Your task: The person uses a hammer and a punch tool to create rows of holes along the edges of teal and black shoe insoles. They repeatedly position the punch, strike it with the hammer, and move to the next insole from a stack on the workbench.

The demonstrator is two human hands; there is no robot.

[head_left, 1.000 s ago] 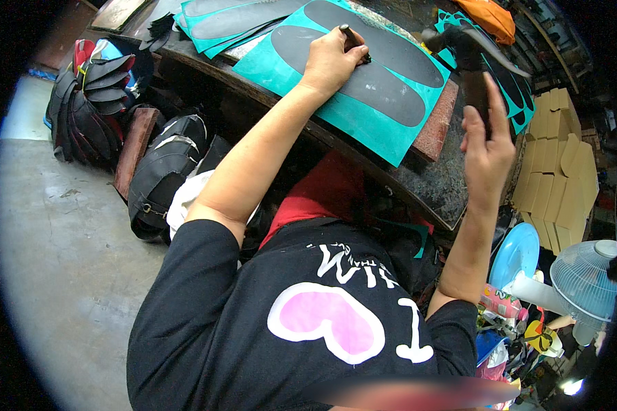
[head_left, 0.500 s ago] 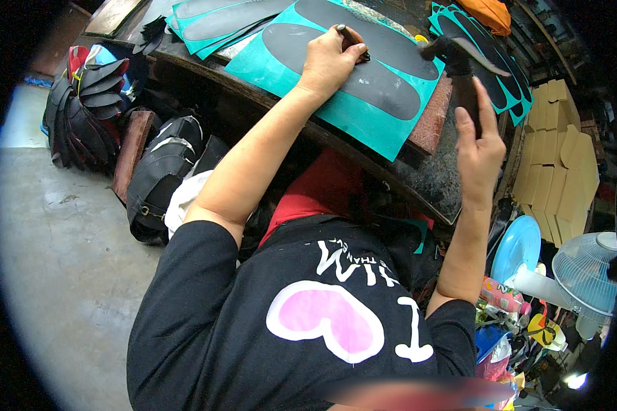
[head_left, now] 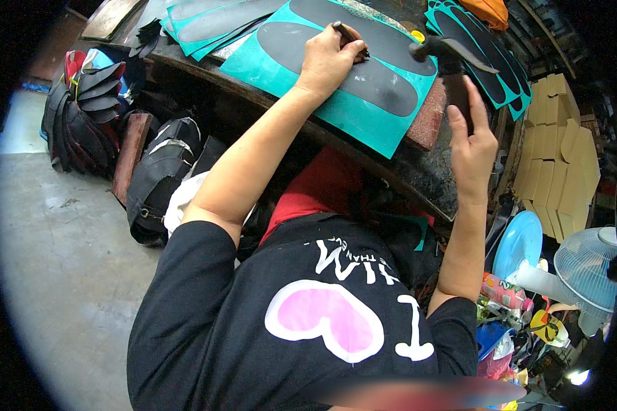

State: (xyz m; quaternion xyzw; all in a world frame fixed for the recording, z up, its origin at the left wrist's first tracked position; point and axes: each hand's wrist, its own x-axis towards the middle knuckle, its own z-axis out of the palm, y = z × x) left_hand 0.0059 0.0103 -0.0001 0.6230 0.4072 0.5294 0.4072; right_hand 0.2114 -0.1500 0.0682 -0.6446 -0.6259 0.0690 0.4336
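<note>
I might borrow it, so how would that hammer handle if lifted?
The hammer is probably top heavy, its metallic-looking head sitting at one end. Likely rigid, given its straight handle. It could twist in a loose grip, since the head juts both ways.

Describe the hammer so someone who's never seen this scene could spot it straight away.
Find the dark workbench across the top, then the person's right hand near its right end. The hammer is held there by its dark handle; unlike the flat green-edged sheets nearby, its head has a blunt end and a long curved tail.
</note>
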